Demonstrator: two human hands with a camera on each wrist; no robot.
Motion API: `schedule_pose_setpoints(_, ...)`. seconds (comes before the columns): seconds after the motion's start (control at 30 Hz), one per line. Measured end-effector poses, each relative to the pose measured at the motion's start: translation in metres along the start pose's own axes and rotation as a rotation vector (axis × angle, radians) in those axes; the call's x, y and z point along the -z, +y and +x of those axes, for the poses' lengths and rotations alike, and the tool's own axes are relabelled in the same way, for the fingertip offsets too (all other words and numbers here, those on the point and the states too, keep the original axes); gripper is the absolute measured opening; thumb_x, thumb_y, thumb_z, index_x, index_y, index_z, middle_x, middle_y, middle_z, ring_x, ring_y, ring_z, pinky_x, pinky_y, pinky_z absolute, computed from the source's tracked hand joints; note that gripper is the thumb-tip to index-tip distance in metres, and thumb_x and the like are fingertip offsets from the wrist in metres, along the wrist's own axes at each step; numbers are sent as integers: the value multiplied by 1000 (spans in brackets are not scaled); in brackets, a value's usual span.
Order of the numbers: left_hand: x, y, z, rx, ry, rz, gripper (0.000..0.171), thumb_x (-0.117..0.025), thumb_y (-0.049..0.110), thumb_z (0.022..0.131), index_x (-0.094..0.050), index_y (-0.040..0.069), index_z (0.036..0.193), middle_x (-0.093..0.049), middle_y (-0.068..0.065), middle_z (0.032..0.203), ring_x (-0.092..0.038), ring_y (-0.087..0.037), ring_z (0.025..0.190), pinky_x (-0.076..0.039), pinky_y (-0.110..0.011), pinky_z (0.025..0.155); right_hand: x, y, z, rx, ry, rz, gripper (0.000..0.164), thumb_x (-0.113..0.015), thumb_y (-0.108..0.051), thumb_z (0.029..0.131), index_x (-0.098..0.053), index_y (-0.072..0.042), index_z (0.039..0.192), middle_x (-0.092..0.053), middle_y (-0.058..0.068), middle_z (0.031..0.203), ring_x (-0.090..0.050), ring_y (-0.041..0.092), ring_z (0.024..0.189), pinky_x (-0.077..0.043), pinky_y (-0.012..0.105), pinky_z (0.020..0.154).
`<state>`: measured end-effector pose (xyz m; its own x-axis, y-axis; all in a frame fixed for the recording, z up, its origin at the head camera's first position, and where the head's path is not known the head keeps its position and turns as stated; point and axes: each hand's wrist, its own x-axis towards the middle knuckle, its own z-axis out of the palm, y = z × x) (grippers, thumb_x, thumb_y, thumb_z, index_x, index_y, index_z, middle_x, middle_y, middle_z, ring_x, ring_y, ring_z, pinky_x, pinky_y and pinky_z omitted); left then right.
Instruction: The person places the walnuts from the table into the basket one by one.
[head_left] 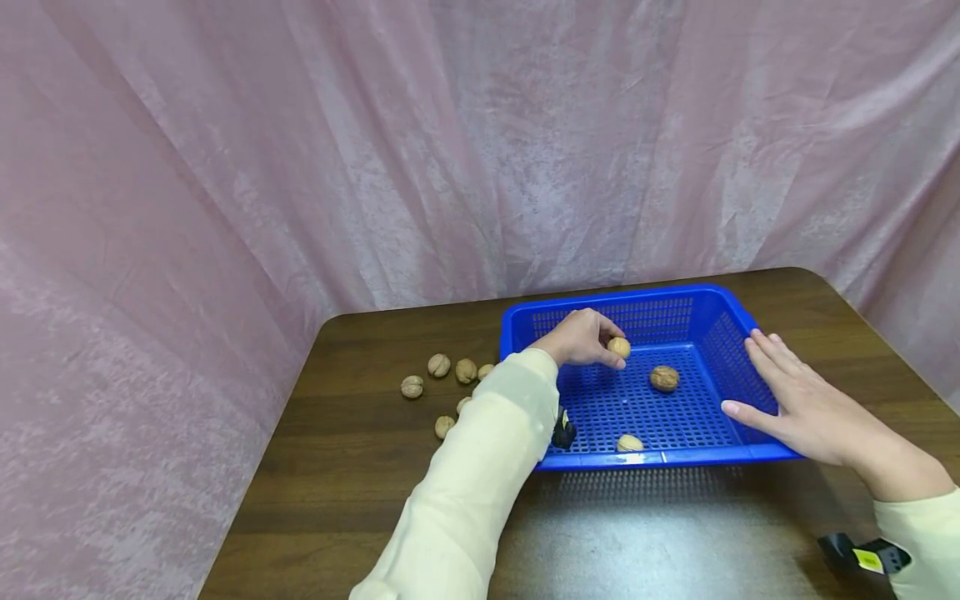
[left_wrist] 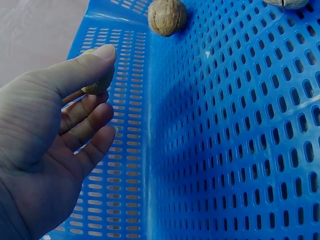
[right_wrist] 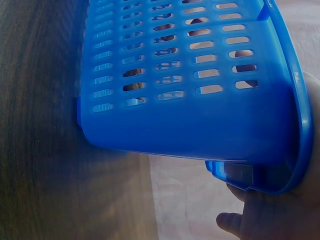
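Note:
My left hand (head_left: 581, 337) reaches over the near-left part of a blue plastic basket (head_left: 637, 460) and pinches a walnut (head_left: 618, 347) between thumb and fingers, above the basket's floor. In the left wrist view the thumb covers much of that walnut (left_wrist: 102, 82). Another walnut (head_left: 663, 378) lies on the basket floor, right of the hand, and a third walnut (head_left: 630, 443) is by the near wall. With fingers straight, my right hand (head_left: 813, 408) rests on the basket's right rim. In the right wrist view the rim hides most of that hand.
Several loose walnuts (head_left: 438, 365) lie on the brown wooden table (head_left: 337, 483) left of the basket, some partly behind my left sleeve. A pink curtain (head_left: 480, 150) hangs behind the table. Black wrist devices (head_left: 866, 554) are strapped near both cuffs.

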<state>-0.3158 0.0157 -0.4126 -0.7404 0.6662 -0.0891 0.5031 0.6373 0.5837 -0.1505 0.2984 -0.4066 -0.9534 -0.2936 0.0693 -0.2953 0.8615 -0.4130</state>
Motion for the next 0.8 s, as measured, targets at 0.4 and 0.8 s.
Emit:
schedule_pose_setpoints(0.4,-1,1,0,4,26,5,32,-82,20,78,-74,10,108,-71,5,89,-60,1,79,-44,-9,72,-1,0,0,3,11,3,94,-60,-48,92,-7,0,153,3,16,160,14,26,145,6,47,114)
schedule_pose_setpoints(0.8,5,3,1,-16,78,0,30,-76,29,84,-73,11,108,-68,10,85,-59,2,78,-44,-11,71,-1,-1,1,-13,2,-2,95,-58,-50,92,-6,0,153,4,16,160,14,26,145,5,50,114)
